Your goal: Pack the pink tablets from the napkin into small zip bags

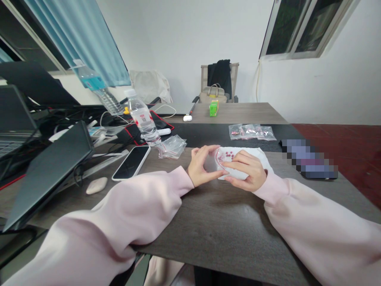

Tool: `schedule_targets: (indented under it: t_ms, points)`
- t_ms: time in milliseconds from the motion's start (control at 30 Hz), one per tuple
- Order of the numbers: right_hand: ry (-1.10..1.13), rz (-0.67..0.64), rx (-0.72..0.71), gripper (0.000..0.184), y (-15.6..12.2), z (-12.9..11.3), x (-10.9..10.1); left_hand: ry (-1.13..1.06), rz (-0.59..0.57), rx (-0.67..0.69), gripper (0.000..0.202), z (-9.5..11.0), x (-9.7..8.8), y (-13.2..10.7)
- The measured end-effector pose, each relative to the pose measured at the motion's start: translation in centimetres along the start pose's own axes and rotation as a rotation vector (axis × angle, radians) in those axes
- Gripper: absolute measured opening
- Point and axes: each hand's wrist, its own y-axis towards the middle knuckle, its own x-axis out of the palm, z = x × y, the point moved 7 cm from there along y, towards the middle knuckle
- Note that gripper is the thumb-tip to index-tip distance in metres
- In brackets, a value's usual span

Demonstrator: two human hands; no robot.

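Observation:
My left hand point(201, 165) and my right hand point(246, 170) meet over the dark wooden table point(220, 226), both in pale pink sleeves. Together they hold a small clear zip bag point(219, 159), fingers pinched at its edges. Several small dark pink pieces point(229, 154) lie on a white tissue point(259, 155) just behind the bag. Whether any pieces are inside the bag I cannot tell.
A phone point(131, 162) lies face up to the left, beside a pile of empty clear bags point(172, 146) and a water bottle point(143, 118). Filled small bags point(251, 132) lie further back. Laptops point(47, 171) and cables crowd the left side. A green box point(213, 108) stands far back.

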Motion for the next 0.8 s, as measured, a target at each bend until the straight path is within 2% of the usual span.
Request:
schedule_targets:
  t_ms: [133,200,300,367,433,567,700,800]
  points:
    - [0.079,-0.023,0.042,0.011,0.1,0.0,0.4,-0.08,0.023,-0.023,0.068,-0.2,0.0,0.1]
    - [0.098,-0.005,0.088,0.006,0.0,0.3,0.5,-0.191,0.032,-0.05,0.057,-0.5,0.1,0.3]
    - [0.112,0.012,0.159,0.01,-0.3,1.0,0.7,-0.39,0.083,-0.126,0.035,-1.6,0.3,0.6]
    - [0.115,0.004,0.202,0.009,-0.5,1.4,0.8,-0.475,0.095,-0.179,0.03,-2.3,0.6,0.7]
    - [0.122,-0.016,0.224,0.005,-0.6,1.6,1.0,-0.491,0.053,-0.204,0.028,-2.7,1.1,0.7]
    - [0.155,-0.037,0.197,0.004,-0.5,1.4,1.1,-0.26,-0.066,-0.144,0.022,-2.0,1.5,0.5]
    - [0.088,0.063,0.257,0.012,-0.7,2.1,0.3,0.028,-0.214,-0.095,0.026,-1.3,2.1,0.0]
    - [0.058,0.113,0.303,0.015,-1.0,2.7,-0.1,0.103,-0.312,-0.06,0.023,-1.2,2.8,-0.3]
